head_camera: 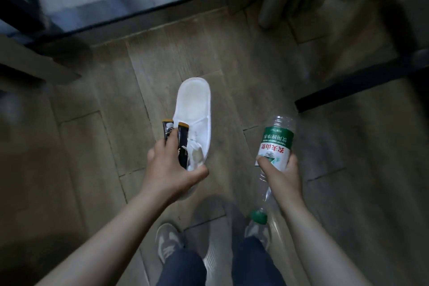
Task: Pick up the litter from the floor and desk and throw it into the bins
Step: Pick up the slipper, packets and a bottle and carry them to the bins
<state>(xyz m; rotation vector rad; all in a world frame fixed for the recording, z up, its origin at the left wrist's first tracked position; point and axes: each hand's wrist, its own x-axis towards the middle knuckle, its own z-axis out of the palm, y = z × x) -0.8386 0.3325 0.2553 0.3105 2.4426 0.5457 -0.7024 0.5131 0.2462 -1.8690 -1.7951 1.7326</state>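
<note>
litter in both hands, above the wood floor (232,53). left hand (171,167) clenches a white slipper (197,104) with two dark sachets (173,131), bunched, we judge, to carry in one trip. right hand (282,174) grasps a clear bottle (276,144), green cap near us, empty-looking, label red and green. no bin in view.

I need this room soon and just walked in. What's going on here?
A person stands on the wood floor gathering litter. Their left hand grips a white slipper with two black sachets and a torn wrapper. Their right hand holds an empty water bottle, green cap pointing back toward them. No bin is in view, so none of it is thrown away yet.
</note>
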